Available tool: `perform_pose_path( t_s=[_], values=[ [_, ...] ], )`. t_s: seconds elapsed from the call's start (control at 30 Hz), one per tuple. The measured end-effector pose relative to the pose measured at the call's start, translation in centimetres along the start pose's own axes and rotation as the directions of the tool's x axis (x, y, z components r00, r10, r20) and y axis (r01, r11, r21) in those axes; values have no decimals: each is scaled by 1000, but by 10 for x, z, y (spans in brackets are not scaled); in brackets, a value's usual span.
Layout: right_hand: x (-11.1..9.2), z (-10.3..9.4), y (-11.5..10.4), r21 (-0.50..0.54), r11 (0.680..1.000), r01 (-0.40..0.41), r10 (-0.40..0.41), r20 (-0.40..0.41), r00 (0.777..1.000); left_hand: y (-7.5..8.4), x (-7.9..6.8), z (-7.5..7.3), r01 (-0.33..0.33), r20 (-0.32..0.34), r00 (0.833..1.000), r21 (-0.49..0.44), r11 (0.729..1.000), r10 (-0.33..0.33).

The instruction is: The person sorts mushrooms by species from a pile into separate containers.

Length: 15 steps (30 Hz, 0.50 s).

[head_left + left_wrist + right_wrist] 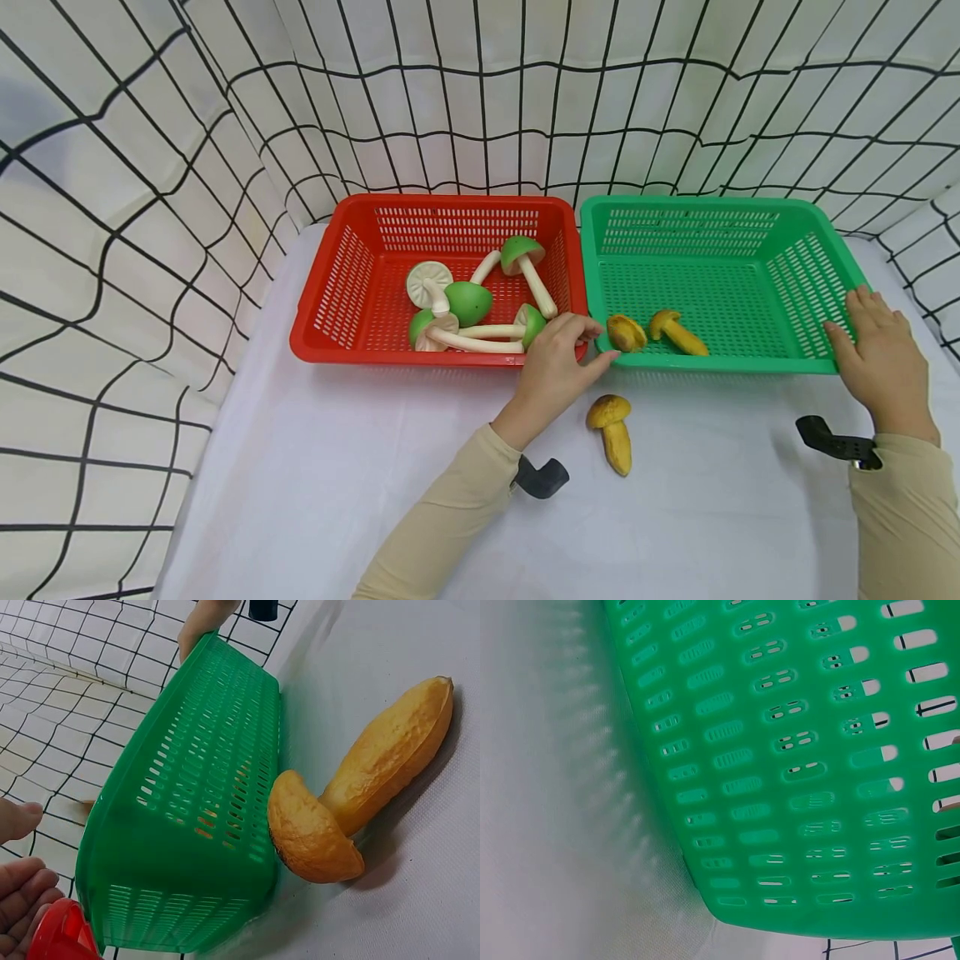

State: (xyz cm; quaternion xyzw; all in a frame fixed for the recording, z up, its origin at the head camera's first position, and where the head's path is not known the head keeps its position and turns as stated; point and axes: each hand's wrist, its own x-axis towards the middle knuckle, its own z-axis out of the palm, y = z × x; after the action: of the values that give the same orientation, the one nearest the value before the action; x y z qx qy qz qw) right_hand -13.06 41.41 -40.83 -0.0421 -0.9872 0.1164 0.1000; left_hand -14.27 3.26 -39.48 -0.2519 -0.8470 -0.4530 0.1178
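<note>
My left hand (pixel 558 362) is over the near corner where the red basket (pixel 450 357) meets the green basket (pixel 720 365). Its thumb and fingers stand apart with nothing between them. Two yellow-brown mushrooms, one stubby (pixel 626 332) and one longer-stemmed (pixel 678 333), lie in the green basket close to that hand. Another yellow-brown mushroom (pixel 617 435) lies on the cloth in front; in the left wrist view this mushroom (pixel 382 761) is beside the basket wall. On the green basket's right rim rests my right hand (pixel 885 358), fingers extended and thumb reaching inside.
Several green-capped mushrooms (pixel 468 303) with pale stems lie in the red basket. A white cloth (pixel 337 467) covers the table. Black wire mesh (pixel 480 100) backed by white sheeting rises behind the baskets and along both sides.
</note>
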Motion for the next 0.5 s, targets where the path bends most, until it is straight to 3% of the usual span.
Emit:
perform_pose_path(
  t_s=[0.5],
  values=[
    [0,0,-2,3,1000,-20,20,-9,1000,-3,-1,1,-10,-6,1000,-2,1000,10]
  ],
)
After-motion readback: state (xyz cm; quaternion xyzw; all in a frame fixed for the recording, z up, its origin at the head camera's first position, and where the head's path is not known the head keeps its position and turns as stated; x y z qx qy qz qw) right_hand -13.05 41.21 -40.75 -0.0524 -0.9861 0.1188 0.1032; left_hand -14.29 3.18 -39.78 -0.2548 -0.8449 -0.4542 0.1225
